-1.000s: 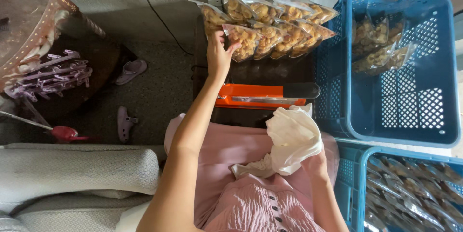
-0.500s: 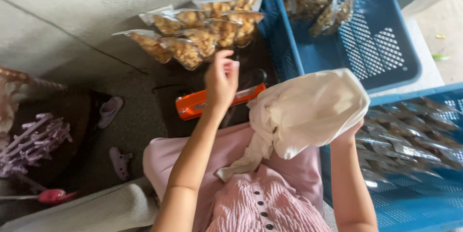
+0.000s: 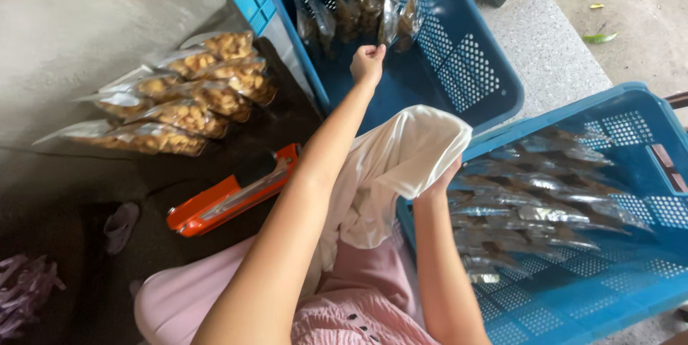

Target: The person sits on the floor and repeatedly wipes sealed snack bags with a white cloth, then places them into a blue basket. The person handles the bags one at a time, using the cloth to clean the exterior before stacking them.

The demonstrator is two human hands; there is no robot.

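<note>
I see the left hand (image 3: 368, 63) stretched out over the rim of the far blue crate (image 3: 459, 73), fingers curled shut into a loose fist. I cannot tell whether anything is pinched inside it. It sits just beside the few clear packets (image 3: 358, 8) standing against that crate's back wall.

The right hand (image 3: 438, 184) is closed on a fold of white cloth (image 3: 401, 159), holding it up above the lap. The cloth hangs down across the pink skirt (image 3: 373, 280) and partly covers the near corner of the second blue crate (image 3: 616, 295).

That near crate, at the right, holds many clear packets of dark contents (image 3: 545, 209) lying flat in rows.

To the left, a low dark table (image 3: 236, 144) carries a stack of sealed bags of golden snacks (image 3: 186, 94), laid overlapping. An orange bag sealer (image 3: 233, 191) lies on the same surface, nearer the person, well apart from both hands. Purple strips (image 3: 25, 291) show at the lower left edge.
</note>
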